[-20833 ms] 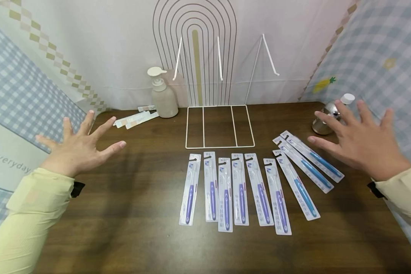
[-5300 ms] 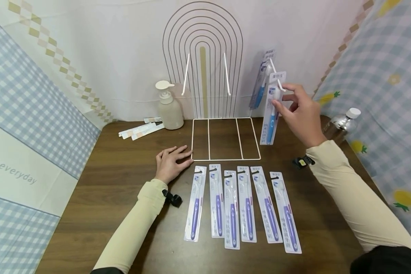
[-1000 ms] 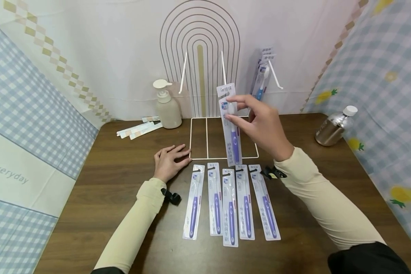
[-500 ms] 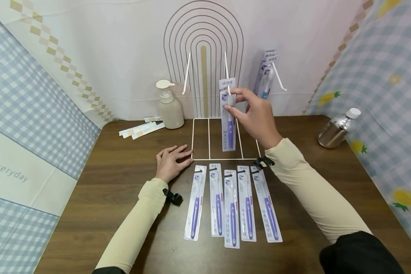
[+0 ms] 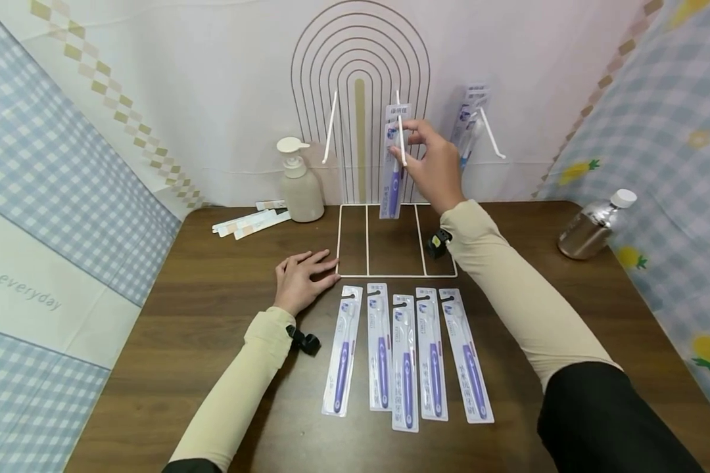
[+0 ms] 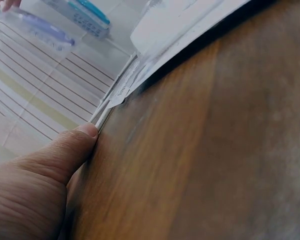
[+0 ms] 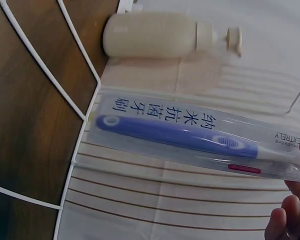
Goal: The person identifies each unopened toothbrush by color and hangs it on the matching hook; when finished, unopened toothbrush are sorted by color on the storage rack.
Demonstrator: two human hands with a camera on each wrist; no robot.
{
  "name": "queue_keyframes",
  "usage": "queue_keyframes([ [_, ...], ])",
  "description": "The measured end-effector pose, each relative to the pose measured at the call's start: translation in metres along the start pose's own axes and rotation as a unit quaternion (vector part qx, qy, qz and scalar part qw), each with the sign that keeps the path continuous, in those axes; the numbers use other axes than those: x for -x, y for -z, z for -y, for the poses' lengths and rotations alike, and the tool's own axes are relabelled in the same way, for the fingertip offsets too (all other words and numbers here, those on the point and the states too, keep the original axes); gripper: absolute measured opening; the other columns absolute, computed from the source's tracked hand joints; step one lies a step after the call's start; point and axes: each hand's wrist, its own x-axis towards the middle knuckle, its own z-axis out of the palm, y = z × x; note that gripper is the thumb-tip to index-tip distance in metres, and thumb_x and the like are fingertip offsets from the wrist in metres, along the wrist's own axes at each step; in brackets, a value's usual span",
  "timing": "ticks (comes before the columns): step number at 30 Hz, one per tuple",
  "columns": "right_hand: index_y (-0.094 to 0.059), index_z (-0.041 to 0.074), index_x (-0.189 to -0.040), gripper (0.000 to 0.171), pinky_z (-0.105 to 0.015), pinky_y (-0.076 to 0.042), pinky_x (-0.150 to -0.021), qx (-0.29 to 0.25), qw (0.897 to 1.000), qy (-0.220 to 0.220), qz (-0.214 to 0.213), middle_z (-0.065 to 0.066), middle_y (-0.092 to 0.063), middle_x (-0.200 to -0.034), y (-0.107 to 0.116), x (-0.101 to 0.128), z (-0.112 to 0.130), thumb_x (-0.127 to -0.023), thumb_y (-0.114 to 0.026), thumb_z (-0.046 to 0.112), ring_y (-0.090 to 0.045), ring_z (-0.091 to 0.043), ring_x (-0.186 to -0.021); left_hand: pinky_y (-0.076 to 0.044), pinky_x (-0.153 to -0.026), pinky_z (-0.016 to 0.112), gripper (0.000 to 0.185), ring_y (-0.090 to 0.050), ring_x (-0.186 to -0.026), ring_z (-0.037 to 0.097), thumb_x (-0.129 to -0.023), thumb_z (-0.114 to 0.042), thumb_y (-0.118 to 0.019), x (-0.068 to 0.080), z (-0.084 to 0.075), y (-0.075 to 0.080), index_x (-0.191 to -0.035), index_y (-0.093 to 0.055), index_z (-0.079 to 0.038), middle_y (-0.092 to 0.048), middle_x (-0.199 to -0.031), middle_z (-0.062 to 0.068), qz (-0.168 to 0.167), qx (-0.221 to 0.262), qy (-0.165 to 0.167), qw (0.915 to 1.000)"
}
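Purple toothbrush pack is pinched near its top by the right hand, held upright at the middle hook of the white wire rack. Left hand is laid flat on the wooden table, fingers straight, touching the rack base. Five purple packs are lined up below; blue packs are hung on the right hook. Pump bottle is seen left of the rack.

We see bright, even light from above. Soft shadows fall on the dark brown wooden tabletop beneath both forearms. The head view bows outward at its edges. The left wrist view blurs close up; the right wrist view stays sharp.
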Motion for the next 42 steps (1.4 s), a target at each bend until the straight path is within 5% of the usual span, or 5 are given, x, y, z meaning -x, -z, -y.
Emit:
queue_keyframes([
  [6,-0.071,0.016,-0.131,0.038,-0.045,-0.053,-0.082,0.009,0.999,-0.037,0.011,-0.013,-0.078,-0.118,-0.009,-0.020,-0.012,-0.096,-0.082,0.027,-0.074,-0.036,-0.104,-0.018,-0.115,0.056,0.042,-0.043,-0.146,0.025,-0.096,-0.049,-0.077,0.001,-0.002,-0.005,-0.135,-0.074,-0.036,-0.056,-0.155,-0.012,-0.004,0.007,-0.001,1.0000],
  [18,-0.070,0.016,-0.131,0.037,-0.041,-0.053,-0.086,0.010,0.998,-0.063,0.018,-0.008,-0.079,-0.117,-0.012,-0.037,-0.020,-0.096,-0.081,0.025,-0.072,-0.030,-0.114,-0.017,-0.116,0.054,0.042,-0.042,-0.146,0.023,-0.096,-0.052,-0.075,0.001,-0.003,-0.009,-0.136,-0.073,-0.038,-0.054,-0.156,-0.014,0.001,0.006,0.000,1.0000],
  [26,-0.072,0.013,-0.131,0.039,-0.025,-0.043,-0.070,-0.040,0.998,-0.043,0.025,-0.006,-0.072,-0.130,-0.006,-0.031,-0.025,-0.094,-0.083,0.019,-0.061,-0.023,-0.082,-0.017,-0.116,0.055,0.042,-0.042,-0.146,0.024,-0.097,-0.051,-0.075,0.001,-0.002,-0.007,-0.136,-0.073,-0.037,-0.055,-0.156,-0.013,0.002,0.003,-0.003,1.0000],
  [34,-0.074,0.005,-0.122,0.030,-0.023,-0.044,-0.071,-0.100,0.993,-0.045,0.054,-0.008,-0.065,-0.116,0.031,0.015,-0.015,-0.094,-0.082,0.013,-0.052,-0.013,-0.080,-0.017,-0.115,0.056,0.042,-0.043,-0.145,0.024,-0.096,-0.048,-0.077,0.000,0.000,-0.003,-0.135,-0.074,-0.036,-0.056,-0.155,-0.012,-0.005,0.003,-0.001,1.0000],
  [42,-0.077,0.008,-0.115,0.022,-0.023,-0.043,-0.066,-0.054,0.985,-0.066,0.148,-0.006,-0.069,-0.109,0.081,0.091,-0.024,-0.095,-0.081,0.018,-0.054,-0.018,-0.073,-0.016,-0.115,0.056,0.042,-0.042,-0.146,0.024,-0.097,-0.049,-0.076,0.000,0.001,0.000,-0.136,-0.073,-0.036,-0.055,-0.156,-0.013,0.002,0.005,0.002,1.0000],
])
